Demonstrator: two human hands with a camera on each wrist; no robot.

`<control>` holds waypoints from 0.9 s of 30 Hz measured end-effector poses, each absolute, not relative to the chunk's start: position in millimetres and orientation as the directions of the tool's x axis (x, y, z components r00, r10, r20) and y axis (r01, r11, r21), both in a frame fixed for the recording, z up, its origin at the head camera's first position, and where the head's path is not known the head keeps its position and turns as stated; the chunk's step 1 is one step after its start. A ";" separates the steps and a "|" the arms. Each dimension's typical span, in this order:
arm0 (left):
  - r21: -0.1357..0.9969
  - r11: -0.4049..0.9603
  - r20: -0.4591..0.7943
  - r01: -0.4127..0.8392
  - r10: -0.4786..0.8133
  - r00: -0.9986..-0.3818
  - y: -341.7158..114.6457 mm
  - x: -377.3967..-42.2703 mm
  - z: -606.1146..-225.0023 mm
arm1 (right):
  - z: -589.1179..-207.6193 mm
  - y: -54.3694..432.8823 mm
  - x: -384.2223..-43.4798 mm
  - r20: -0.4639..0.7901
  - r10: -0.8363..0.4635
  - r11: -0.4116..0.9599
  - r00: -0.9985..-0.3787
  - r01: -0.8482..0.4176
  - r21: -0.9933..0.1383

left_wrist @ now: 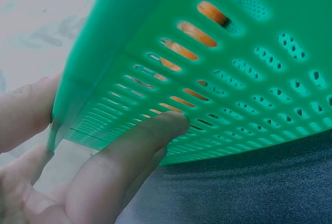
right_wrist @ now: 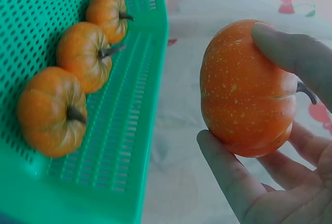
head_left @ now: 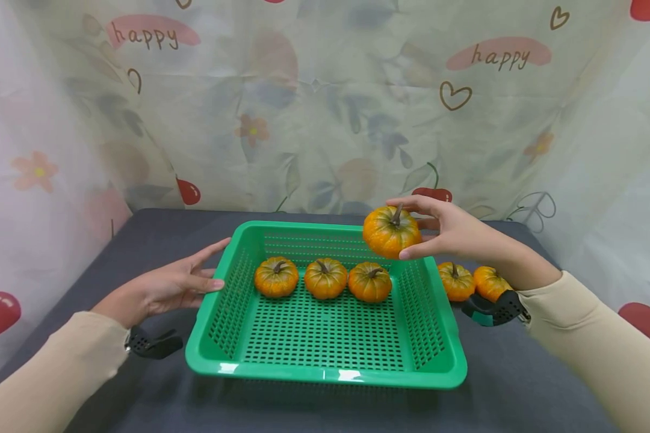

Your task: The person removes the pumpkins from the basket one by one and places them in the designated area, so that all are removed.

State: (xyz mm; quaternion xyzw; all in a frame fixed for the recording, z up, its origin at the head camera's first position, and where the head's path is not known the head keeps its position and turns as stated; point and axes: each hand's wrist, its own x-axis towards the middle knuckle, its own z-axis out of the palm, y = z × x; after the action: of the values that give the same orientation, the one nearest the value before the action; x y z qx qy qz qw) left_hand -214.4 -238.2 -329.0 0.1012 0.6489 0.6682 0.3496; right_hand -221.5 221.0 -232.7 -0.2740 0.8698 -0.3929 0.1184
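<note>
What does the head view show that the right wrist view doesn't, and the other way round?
Only the head view: two pumpkins on the dark table right of the basket, the "happy" lettering and the black wristbands.

Only the right wrist view: a visible gap between the held pumpkin and the basket's rim; from the head they overlap.

Both: three pumpkins inside the basket, another in the right grip.
</note>
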 end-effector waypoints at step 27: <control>0.940 0.077 -0.308 -0.334 0.613 -0.727 -238.3 -214.8 -329.4 | -251.0 307.3 -201.2 0.006 -0.307 0.687 -0.952 -0.226 -0.691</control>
State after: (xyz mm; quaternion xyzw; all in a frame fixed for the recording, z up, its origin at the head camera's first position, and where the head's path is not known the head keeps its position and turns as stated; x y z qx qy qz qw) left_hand -214.8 -238.3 -329.4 0.1088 0.6432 0.6707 0.3530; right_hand -201.2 307.3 -251.0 -0.1451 0.9168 -0.3679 0.0549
